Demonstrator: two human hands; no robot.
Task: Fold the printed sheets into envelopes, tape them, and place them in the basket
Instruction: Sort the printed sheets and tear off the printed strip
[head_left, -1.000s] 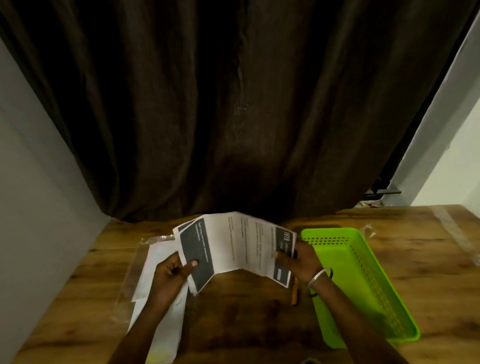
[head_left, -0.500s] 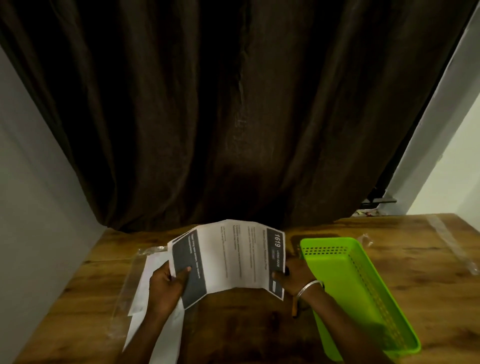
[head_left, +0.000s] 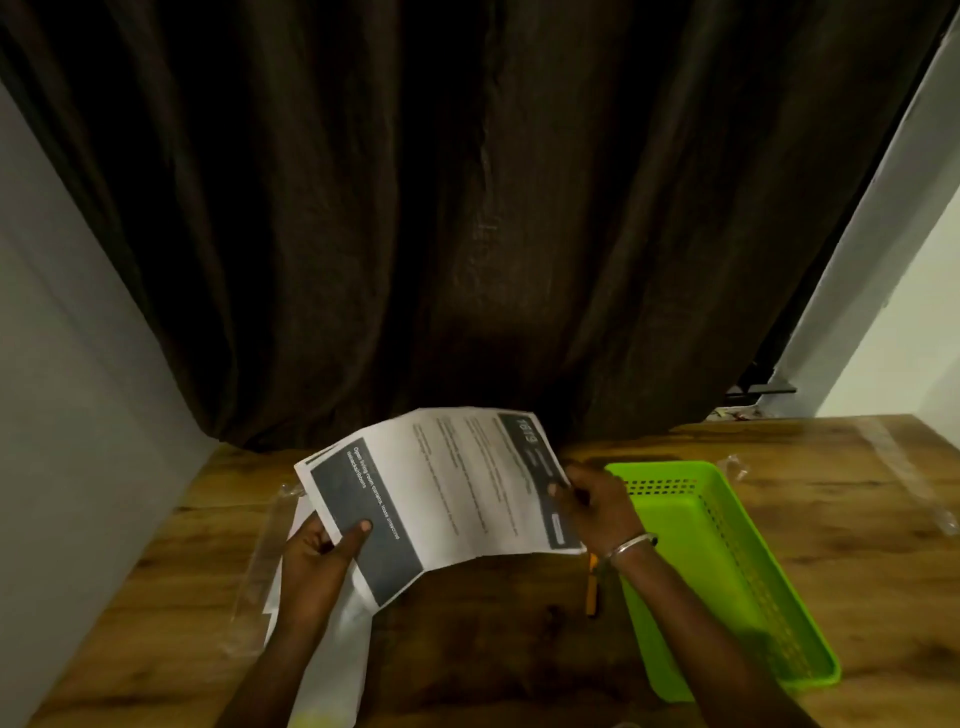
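Note:
I hold a printed sheet (head_left: 447, 493) above the wooden table, creased into panels with dark bands at both ends. My left hand (head_left: 322, 556) pinches its left dark panel with the thumb on top. My right hand (head_left: 597, 501), a metal bangle on its wrist, grips the right edge near the number block. A stack of white sheets (head_left: 332, 644) lies under my left forearm, partly hidden. The green basket (head_left: 727, 566) stands just right of my right hand and looks empty.
An orange pen-like tool (head_left: 592, 587) lies on the table beside the basket's left wall. Clear plastic wrap (head_left: 260, 566) lies left of the paper stack, and a strip of clear plastic (head_left: 914, 478) at the right. A dark curtain (head_left: 467, 208) hangs behind the wooden table (head_left: 857, 571).
Both hands have opened the sheet flatter and raised it, with its right end tipped farther away. The view has shifted down a little.

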